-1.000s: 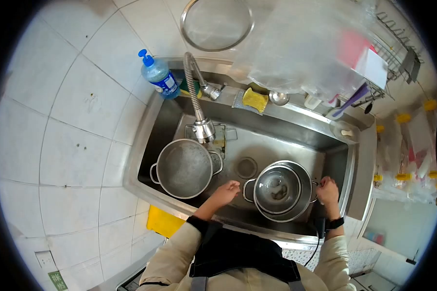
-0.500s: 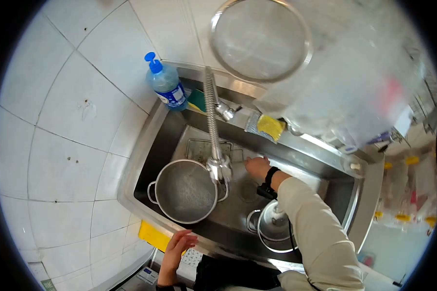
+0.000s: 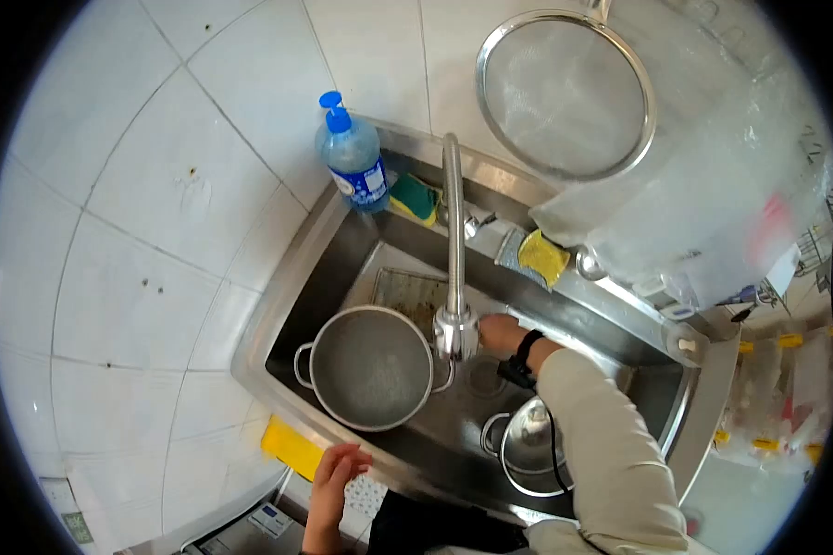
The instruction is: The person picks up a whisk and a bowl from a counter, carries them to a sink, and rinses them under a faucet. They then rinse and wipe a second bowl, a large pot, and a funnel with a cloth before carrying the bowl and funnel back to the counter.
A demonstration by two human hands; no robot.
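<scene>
My right hand point(image 3: 500, 335) is down in the steel sink point(image 3: 292, 319), right beside the faucet head point(image 3: 456, 333); its fingertips are hidden, so I cannot tell whether they grip anything. Left of the faucet head sits a two-handled pot point(image 3: 370, 370) with cloudy liquid in it. A smaller steel pot point(image 3: 530, 439) with a shiny domed surface stands under my right forearm, partly covered by the sleeve. My left hand point(image 3: 341, 465) hovers near the sink's front edge, open and holding nothing, its fingers loosely bent. A flat rectangular tray point(image 3: 407, 291) lies behind the big pot.
On the back ledge are a blue pump bottle point(image 3: 354, 166), a green-and-yellow sponge point(image 3: 416, 199) and a yellow scrub pad point(image 3: 542, 259). A round mesh strainer point(image 3: 565, 97) hangs above, beside plastic bags point(image 3: 685, 203). A yellow cloth point(image 3: 292, 449) lies by the front edge.
The view has shifted, moving the sink's contents rightward. My right hand has come closer to the faucet head, its fingers now less visible. The liquid in the big pot looks less frothy.
</scene>
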